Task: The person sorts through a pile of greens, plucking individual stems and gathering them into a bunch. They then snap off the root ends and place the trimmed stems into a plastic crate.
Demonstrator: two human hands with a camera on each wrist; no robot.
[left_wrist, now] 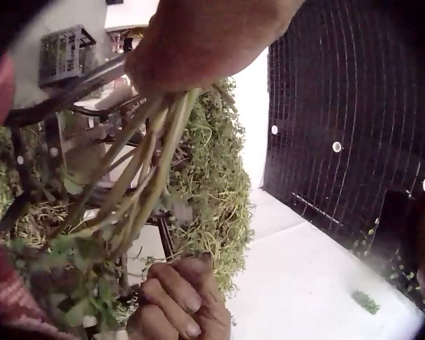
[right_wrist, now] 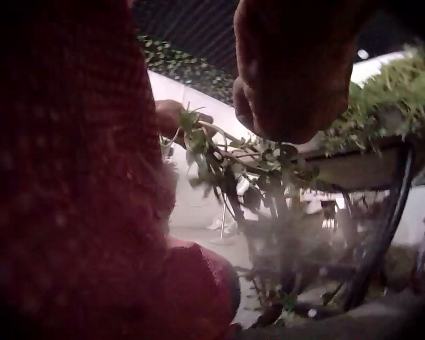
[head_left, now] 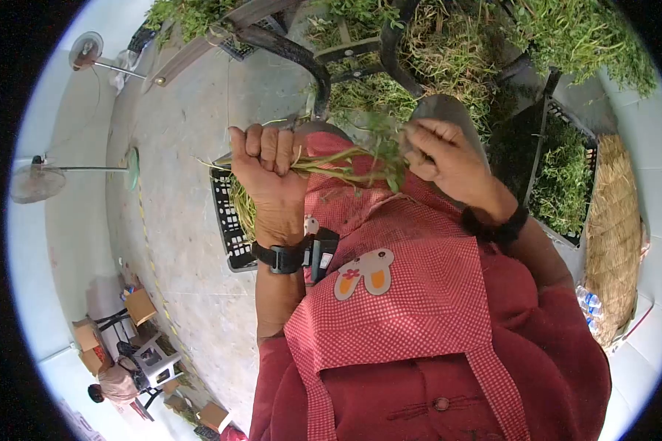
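My left hand (head_left: pixel 268 165) grips a small bunch of leafy green stems (head_left: pixel 331 165) by the bare stem end. The bunch lies sideways over the red checked apron (head_left: pixel 412 279), its leaves (head_left: pixel 386 143) pointing right and partly blurred. Right beside those leaves is my right hand (head_left: pixel 445 162), its fingers curled; I cannot tell whether a leaf is inside them. In the left wrist view, the stems (left_wrist: pixel 149 163) hang from the left hand, and the curled right hand (left_wrist: pixel 180 301) is close by the leafy tips. The right wrist view has the right hand (right_wrist: pixel 290 78) dark, above the leaves (right_wrist: pixel 205 149).
A black crate (head_left: pixel 232 220) with stems stands on the floor at left. Another crate (head_left: pixel 566 176) of greens is at right, beside a woven straw roll (head_left: pixel 609 220). Ahead, heaped greens (head_left: pixel 456 55) lie around a dark metal frame (head_left: pixel 287 48). Another person (head_left: pixel 118 384) sits far left.
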